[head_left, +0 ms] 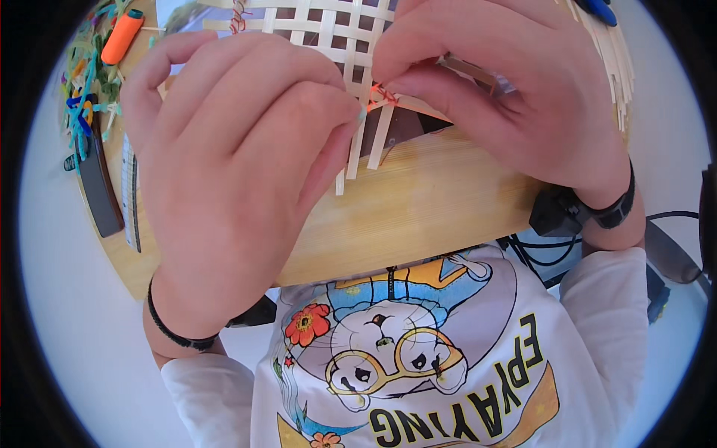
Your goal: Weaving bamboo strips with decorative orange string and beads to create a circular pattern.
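A lattice of pale flat strips (340,56), woven over and under with square gaps, lies at the far middle of the table. Several loose strip ends (381,138) stick out toward me from its near edge. Orange-red thread (385,95) is wound around the strips at that edge. My left hand (231,142) is closed, thumb and forefinger pinching the strips just left of the thread. My right hand (523,89) pinches at the thread from the other side, its fingertips very near the left ones. The fingers partly cover what lies between them.
At the far left lie an orange thread spool (122,37), tangled coloured yarn (78,112), a dark flat bar (99,187) and a ruler (130,194). Loose pale strips (616,67) and a blue-handled tool (600,10) are at the far right. Cables (541,254) hang beside the table's near edge (403,261).
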Demonstrator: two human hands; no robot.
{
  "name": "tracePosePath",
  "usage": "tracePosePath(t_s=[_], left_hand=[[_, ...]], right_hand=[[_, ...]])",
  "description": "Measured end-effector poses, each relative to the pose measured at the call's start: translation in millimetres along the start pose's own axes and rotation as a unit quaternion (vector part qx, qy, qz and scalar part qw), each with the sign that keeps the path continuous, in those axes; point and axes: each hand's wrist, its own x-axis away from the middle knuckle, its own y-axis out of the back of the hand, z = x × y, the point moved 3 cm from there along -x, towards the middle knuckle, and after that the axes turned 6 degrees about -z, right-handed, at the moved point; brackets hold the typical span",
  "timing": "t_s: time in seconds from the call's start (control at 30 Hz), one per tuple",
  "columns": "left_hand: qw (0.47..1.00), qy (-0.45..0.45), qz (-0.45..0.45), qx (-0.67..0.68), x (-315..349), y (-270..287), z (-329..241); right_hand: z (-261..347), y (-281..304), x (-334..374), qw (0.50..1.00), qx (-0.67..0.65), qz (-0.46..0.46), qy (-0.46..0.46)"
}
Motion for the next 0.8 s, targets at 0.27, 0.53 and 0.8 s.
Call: tracePosePath(t_s=[0.27,0.53,0.8], left_hand=[[1.0,-0.013,-0.005,-0.012,-7,3,-12],[1.0,-0.013,0.005,-0.014,-6,4,-12],[1.0,-0.008,0.004,-0.024,-5,6,-11]], right_hand=[[2,-4,-4,1.0,-0.004,-0.01,-0.001],[0,-2,-1,1.0,-0.003,-0.024,-0.001],[0,-3,-3,0.999,-0.003,-0.037,0.001]])
